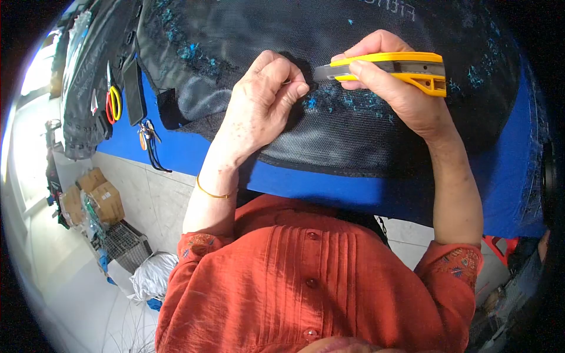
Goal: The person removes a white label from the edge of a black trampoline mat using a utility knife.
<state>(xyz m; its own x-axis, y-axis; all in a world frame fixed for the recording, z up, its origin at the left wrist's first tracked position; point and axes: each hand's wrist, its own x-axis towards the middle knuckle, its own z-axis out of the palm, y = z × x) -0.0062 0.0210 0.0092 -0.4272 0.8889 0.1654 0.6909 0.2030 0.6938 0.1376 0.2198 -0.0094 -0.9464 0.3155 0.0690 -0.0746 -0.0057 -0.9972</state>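
Note:
My right hand [391, 88] grips a yellow utility knife [421, 57], its blade pointing left toward my other hand. A short gap separates the blade tip from those fingers. My left hand [265, 97] is closed in a pinch, thumb against the curled fingers, just above the black mesh fabric [329, 147]. Whatever sits in that pinch is too small or hidden to make out. Blue thread scraps [347, 103] lie scattered over the mesh beneath both hands, with more tufts [188, 53] at the upper left.
A blue table [318, 188] carries the fabric. Scissors with red and yellow handles [113, 105], a black phone [134, 91] and keys [147, 135] lie at its left side. Cardboard boxes [103, 197], a wire crate [126, 244] and a silvery bag [154, 276] stand on the floor.

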